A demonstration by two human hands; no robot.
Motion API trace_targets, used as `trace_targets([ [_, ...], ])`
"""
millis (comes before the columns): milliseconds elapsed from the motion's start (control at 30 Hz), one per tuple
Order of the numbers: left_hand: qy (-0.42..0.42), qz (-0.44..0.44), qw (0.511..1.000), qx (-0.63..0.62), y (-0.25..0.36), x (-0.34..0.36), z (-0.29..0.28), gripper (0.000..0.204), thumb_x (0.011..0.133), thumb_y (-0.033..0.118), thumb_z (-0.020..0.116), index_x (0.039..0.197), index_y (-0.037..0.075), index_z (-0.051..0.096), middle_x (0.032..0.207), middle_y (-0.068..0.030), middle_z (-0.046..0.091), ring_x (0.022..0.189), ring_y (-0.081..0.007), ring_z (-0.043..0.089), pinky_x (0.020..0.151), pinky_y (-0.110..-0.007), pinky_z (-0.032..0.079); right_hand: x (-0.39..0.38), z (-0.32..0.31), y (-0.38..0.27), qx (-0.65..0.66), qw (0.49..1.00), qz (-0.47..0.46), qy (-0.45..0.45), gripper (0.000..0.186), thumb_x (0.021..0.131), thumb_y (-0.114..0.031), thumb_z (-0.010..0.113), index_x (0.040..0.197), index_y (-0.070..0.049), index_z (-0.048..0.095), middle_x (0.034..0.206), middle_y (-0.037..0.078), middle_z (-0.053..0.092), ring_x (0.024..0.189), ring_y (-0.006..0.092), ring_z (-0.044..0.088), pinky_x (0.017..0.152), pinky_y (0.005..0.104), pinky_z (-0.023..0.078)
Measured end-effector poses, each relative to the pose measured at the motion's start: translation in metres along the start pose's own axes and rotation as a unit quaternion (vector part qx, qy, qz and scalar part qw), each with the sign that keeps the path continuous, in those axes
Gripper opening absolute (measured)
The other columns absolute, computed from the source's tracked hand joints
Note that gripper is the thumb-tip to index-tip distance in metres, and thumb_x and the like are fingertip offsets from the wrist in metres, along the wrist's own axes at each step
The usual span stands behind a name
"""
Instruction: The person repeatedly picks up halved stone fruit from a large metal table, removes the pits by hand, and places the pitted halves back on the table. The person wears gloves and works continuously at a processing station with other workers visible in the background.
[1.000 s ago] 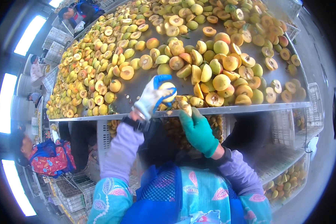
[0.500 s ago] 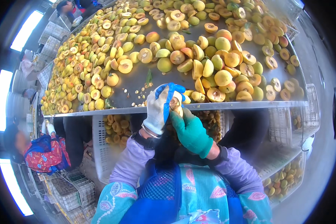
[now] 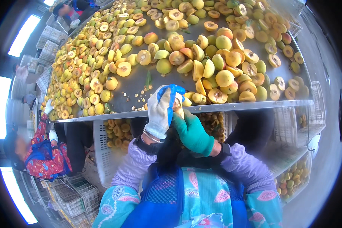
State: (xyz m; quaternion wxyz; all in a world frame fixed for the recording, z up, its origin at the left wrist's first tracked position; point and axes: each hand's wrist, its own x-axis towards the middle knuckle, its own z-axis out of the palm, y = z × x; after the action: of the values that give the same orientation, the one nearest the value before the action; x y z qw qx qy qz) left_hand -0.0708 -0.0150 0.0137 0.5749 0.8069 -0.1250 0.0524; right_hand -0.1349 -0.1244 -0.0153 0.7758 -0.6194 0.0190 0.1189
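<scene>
At the table's near edge, my left hand (image 3: 161, 110), in a white glove with blue fingers, is closed around a cut yellow peach (image 3: 178, 106). Its cut, brownish side faces my right hand (image 3: 195, 133), which wears a teal glove. The right fingers are bent and closed up against the peach from below; whatever they grip is hidden. Beyond my hands, whole and halved peaches (image 3: 224, 78) cover much of the metal table (image 3: 135, 85). Small pale pits or scraps (image 3: 140, 99) and a green leaf (image 3: 148, 79) lie on bare metal nearby.
Under the table edge stands a white crate (image 3: 101, 148) of peach halves. More crates (image 3: 285, 125) are at the right, one holding peaches (image 3: 292, 178). A co-worker in a red patterned top (image 3: 45, 161) sits left; another person (image 3: 74, 13) works at the far left.
My hands stay together on the peach, with only a slight shift. The co-worker at left has separated their hands, one now reaching up to the fruit on the table.
</scene>
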Motion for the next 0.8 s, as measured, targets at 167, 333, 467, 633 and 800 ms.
trace_targets([
  [167, -0.053, 0.144, 0.982, 0.109, -0.005, 0.008, -0.006, 0.030, 0.100, 0.023, 0.049, 0.091, 0.001, 0.068, 0.076, -0.0077, 0.069, 0.068, -0.0172, 0.066, 0.065, -0.031, 0.053, -0.001, 0.003, -0.006, 0.047, 0.996, 0.078, -0.008, 0.031, 0.102, -0.029, 0.052, 0.100, 0.001, 0.058, 0.074, 0.010, 0.060, 0.067, 0.0152, 0.055, 0.061, 0.0340, 0.046],
  [333, -0.124, 0.233, 0.942, 0.209, -0.017, 0.019, -0.014, 0.023, 0.099, 0.018, 0.053, 0.093, 0.002, 0.068, 0.078, -0.0087, 0.068, 0.071, -0.0198, 0.066, 0.069, -0.032, 0.052, -0.002, -0.001, 0.000, 0.055, 0.997, 0.059, -0.003, 0.033, 0.102, -0.032, 0.052, 0.095, -0.001, 0.058, 0.068, 0.002, 0.052, 0.062, 0.0107, 0.048, 0.055, 0.0293, 0.040],
  [467, -0.076, -0.010, 0.997, 0.011, -0.008, 0.007, -0.007, 0.014, 0.095, 0.011, 0.057, 0.100, 0.002, 0.065, 0.081, -0.0082, 0.068, 0.071, -0.0238, 0.066, 0.069, -0.034, 0.052, 0.000, 0.005, -0.014, 0.180, 0.974, 0.134, -0.007, 0.031, 0.102, -0.032, 0.053, 0.095, -0.002, 0.059, 0.068, -0.001, 0.053, 0.062, 0.0087, 0.048, 0.054, 0.0272, 0.039],
  [633, -0.143, 0.213, 0.963, 0.076, 0.000, 0.025, -0.024, 0.030, 0.100, 0.024, 0.049, 0.096, 0.000, 0.066, 0.077, -0.0076, 0.066, 0.071, -0.0161, 0.063, 0.067, -0.030, 0.050, 0.003, -0.014, -0.021, 0.061, 0.990, 0.098, -0.080, 0.037, 0.103, -0.036, 0.050, 0.090, -0.003, 0.059, 0.064, -0.002, 0.050, 0.057, 0.0074, 0.043, 0.051, 0.0266, 0.036],
  [800, -0.052, 0.041, 0.996, 0.056, 0.006, 0.001, -0.012, 0.021, 0.088, 0.014, 0.058, 0.102, 0.000, 0.064, 0.089, -0.0111, 0.066, 0.076, -0.0234, 0.066, 0.072, -0.032, 0.053, -0.001, 0.006, -0.028, 0.198, 0.968, 0.136, -0.074, 0.043, 0.104, -0.044, 0.045, 0.084, -0.007, 0.056, 0.061, 0.000, 0.050, 0.048, 0.0089, 0.044, 0.044, 0.0264, 0.037],
])
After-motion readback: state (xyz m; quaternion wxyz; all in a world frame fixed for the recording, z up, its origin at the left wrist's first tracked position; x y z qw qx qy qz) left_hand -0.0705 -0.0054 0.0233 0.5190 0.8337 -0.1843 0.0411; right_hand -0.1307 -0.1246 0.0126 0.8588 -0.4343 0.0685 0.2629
